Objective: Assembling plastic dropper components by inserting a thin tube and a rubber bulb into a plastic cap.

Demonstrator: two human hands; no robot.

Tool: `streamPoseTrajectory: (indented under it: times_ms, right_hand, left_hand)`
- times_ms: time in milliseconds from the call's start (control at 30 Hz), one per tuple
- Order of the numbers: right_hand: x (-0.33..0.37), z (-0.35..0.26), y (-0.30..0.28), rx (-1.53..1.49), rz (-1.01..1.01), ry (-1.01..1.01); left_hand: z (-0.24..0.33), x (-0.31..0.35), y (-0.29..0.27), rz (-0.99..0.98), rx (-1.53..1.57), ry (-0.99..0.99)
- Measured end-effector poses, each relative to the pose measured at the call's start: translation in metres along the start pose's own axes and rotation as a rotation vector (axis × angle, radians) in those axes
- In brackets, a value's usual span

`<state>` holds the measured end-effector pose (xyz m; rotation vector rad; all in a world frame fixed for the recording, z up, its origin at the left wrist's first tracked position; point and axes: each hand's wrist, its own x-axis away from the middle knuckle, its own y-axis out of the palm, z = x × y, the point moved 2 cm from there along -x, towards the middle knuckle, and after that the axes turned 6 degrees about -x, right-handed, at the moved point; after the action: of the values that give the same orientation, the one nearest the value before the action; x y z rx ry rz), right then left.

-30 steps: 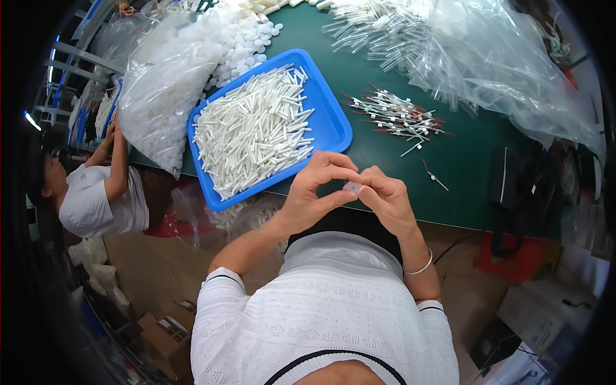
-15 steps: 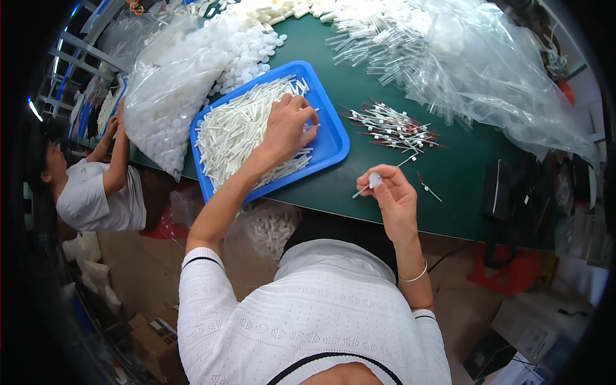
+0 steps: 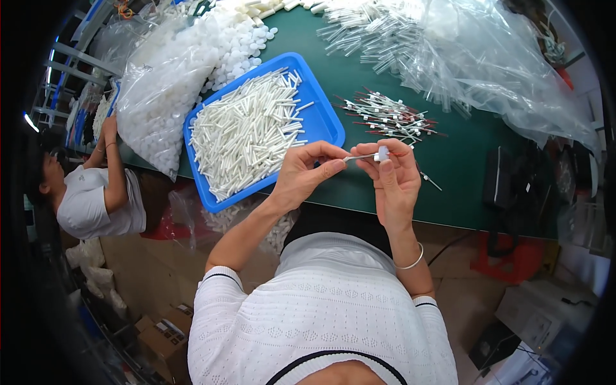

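Note:
Above the table's near edge both my hands meet. My right hand (image 3: 396, 178) pinches a thin rod with a round white cap (image 3: 383, 153) on it; a bit of red shows beyond the cap. At the rod's (image 3: 362, 156) other end, the thumb and forefinger of my left hand (image 3: 308, 176) close on a small whitish piece, mostly hidden by the fingers. Left of my hands a blue tray (image 3: 332, 128) holds many short white tubes (image 3: 247, 131). Beyond my right hand lies a pile of thin rods (image 3: 388, 115) with white pieces and red ends.
A bag of white round caps (image 3: 160, 96) spills at the back left. Clear tubes (image 3: 359, 32) and a plastic bag (image 3: 500, 83) cover the back right. One loose rod (image 3: 431, 179) and a black case (image 3: 504, 183) lie right. Another person (image 3: 102, 192) works at far left.
My left hand has left the tray and moved right to the rod's end. My right hand has risen slightly, turning the rod nearly level.

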<state>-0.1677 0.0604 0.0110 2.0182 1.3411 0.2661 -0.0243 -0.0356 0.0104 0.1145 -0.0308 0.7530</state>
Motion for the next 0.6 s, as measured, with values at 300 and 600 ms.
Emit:
streamPoseTrajectory:
  times_ms: [300,600]
  right_hand:
    - [0.006,-0.004,0.003,0.551,-0.031,0.044]
    - [-0.010,-0.001,-0.017,0.218,-0.013,0.299]
  left_hand:
    - [0.026,0.009,0.001,0.107,-0.746,0.463]
    - [0.051,-0.054,-0.028,-0.422,-0.525,0.204]
